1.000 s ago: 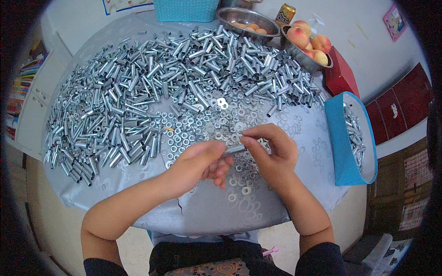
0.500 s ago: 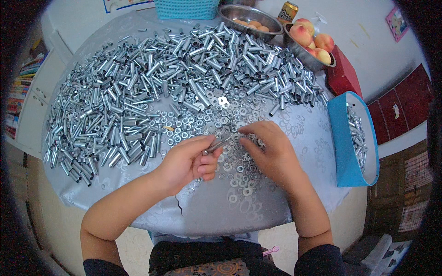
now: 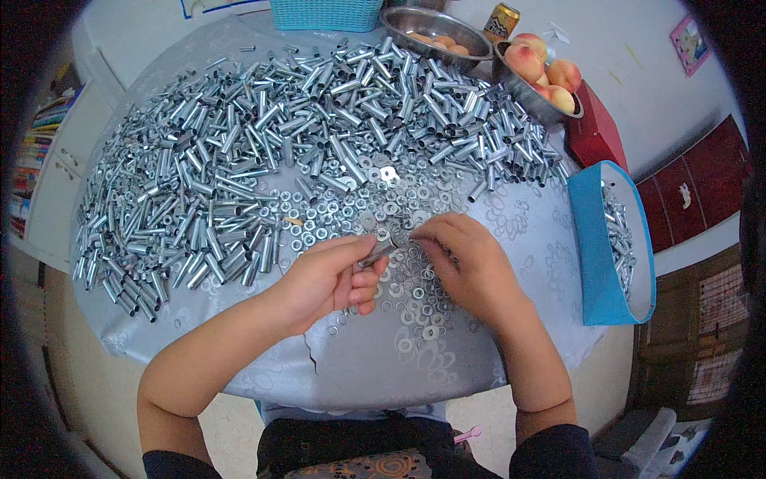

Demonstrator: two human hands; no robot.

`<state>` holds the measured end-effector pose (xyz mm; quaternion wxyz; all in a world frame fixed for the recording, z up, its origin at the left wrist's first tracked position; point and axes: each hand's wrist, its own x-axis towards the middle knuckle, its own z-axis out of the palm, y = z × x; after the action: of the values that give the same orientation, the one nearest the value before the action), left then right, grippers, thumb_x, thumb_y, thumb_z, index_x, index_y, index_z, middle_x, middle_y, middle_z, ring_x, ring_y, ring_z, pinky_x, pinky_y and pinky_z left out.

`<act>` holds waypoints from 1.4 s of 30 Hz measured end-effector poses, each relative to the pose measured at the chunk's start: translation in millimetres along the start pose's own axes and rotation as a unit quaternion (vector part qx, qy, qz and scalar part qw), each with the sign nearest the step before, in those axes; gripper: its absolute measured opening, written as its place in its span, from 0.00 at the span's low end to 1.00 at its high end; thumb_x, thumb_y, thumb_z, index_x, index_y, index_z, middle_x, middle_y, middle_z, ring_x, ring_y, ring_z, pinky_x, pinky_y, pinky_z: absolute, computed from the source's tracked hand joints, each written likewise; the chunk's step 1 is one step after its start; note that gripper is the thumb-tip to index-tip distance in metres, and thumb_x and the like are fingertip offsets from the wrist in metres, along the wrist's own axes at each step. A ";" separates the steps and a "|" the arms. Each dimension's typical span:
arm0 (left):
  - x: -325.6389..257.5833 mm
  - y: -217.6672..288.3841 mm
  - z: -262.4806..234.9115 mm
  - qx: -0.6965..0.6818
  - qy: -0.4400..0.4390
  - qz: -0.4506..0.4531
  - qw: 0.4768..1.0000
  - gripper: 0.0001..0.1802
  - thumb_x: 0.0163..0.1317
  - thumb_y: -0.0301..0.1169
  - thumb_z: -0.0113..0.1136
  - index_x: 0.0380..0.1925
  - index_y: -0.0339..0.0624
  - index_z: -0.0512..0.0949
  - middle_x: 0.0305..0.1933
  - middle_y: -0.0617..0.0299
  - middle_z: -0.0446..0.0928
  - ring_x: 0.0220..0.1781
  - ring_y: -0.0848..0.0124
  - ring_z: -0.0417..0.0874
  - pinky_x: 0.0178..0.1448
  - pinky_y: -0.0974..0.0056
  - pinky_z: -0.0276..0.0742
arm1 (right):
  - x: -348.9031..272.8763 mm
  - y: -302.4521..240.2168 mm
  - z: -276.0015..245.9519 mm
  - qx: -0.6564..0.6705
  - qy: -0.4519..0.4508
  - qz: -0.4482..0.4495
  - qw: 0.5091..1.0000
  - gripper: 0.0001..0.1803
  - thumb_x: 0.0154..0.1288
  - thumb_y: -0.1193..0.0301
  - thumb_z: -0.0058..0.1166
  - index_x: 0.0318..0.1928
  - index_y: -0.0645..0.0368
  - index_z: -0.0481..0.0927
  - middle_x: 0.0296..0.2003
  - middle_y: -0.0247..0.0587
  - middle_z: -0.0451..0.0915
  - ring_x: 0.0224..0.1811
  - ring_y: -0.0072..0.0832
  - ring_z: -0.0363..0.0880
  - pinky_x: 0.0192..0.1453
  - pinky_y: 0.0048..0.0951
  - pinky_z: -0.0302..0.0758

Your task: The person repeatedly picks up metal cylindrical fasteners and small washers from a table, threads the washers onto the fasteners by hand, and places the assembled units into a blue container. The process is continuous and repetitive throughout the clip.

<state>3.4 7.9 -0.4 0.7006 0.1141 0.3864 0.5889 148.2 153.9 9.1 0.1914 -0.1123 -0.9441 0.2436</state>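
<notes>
My left hand (image 3: 323, 279) is closed round a short silver metal sleeve (image 3: 378, 255), held tilted with its tip toward the right. At that tip is my right hand (image 3: 471, 267), its thumb and fingertips drawn together; whatever they pinch is too small and hidden to make out. Beneath both hands spreads a layer of loose flat washers (image 3: 407, 315). Hex nuts (image 3: 307, 233) lie scattered just beyond the left hand. A big heap of silver sleeves (image 3: 351, 96) arcs across the far and left side of the table.
On the right stands a blue fabric bin (image 3: 594, 247) partly filled with metal pieces. Along the back are a turquoise basket (image 3: 323, 14), a steel bowl of eggs (image 3: 391, 20), a drink can (image 3: 503, 21), a bowl of peaches (image 3: 550, 112) and a red box (image 3: 598, 132).
My right fingertips have closed in on the end of the sleeve and drawn together. My left hand keeps hold of the sleeve in nearly the same place.
</notes>
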 end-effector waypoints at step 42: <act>-0.3 -6.1 -0.9 0.069 0.007 0.032 0.997 0.17 0.66 0.42 0.42 0.30 0.38 0.68 0.19 0.67 0.61 0.22 0.73 0.65 0.31 0.63 0.69 | 0.2 -13.2 -4.0 0.066 0.121 0.044 0.990 0.08 0.51 0.73 0.56 0.34 0.57 0.80 0.29 0.42 0.77 0.32 0.37 0.76 0.36 0.31 0.73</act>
<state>7.2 5.7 -4.7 0.6688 0.1700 0.4271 0.5842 148.1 144.3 19.0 0.3004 -0.1694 -0.8902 0.2978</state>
